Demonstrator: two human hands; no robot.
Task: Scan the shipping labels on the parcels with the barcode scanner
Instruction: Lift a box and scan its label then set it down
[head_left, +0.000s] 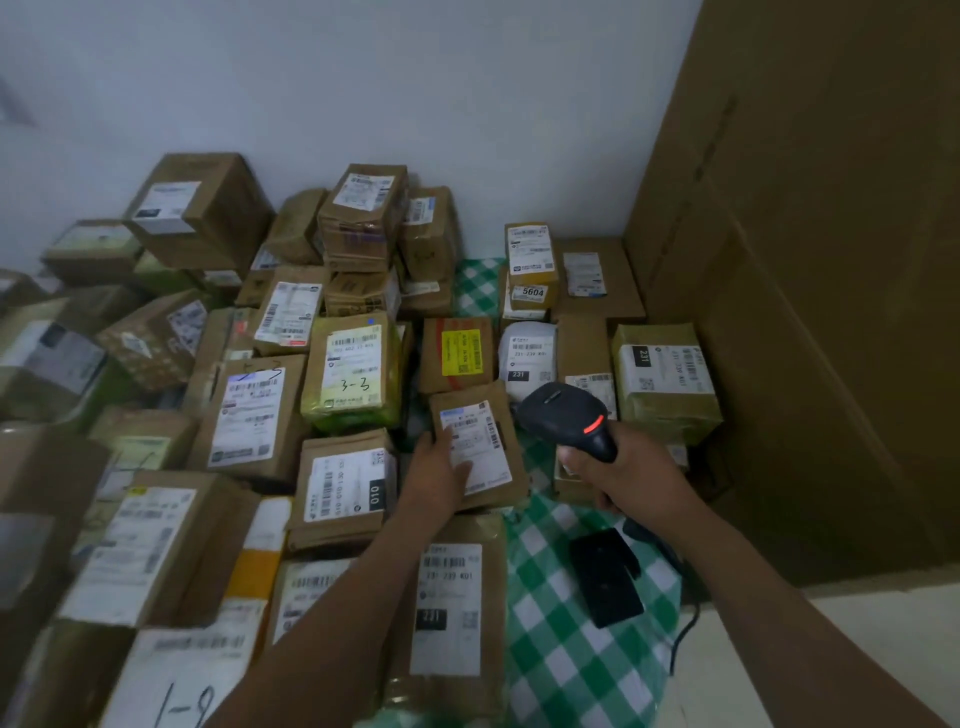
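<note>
Closest to you, a flat black device (605, 577), perhaps the scanner's stand, lies on the green checked cloth (571, 670), beside a flat brown parcel marked 231 (452, 608). Just beyond, your left hand (439, 475) grips the small brown parcel (511, 470) at its near edge, thumb on its shipping label (475, 434). Your right hand (631, 480) is wrapped round the handle of the barcode scanner (563, 413), its head just right of that label, a red light glowing. This one looks mid-scan. Farther off, the pile of parcels (358, 218) runs to the wall (467, 104). Nothing marks any as scanned, so most of the job probably remains.
</note>
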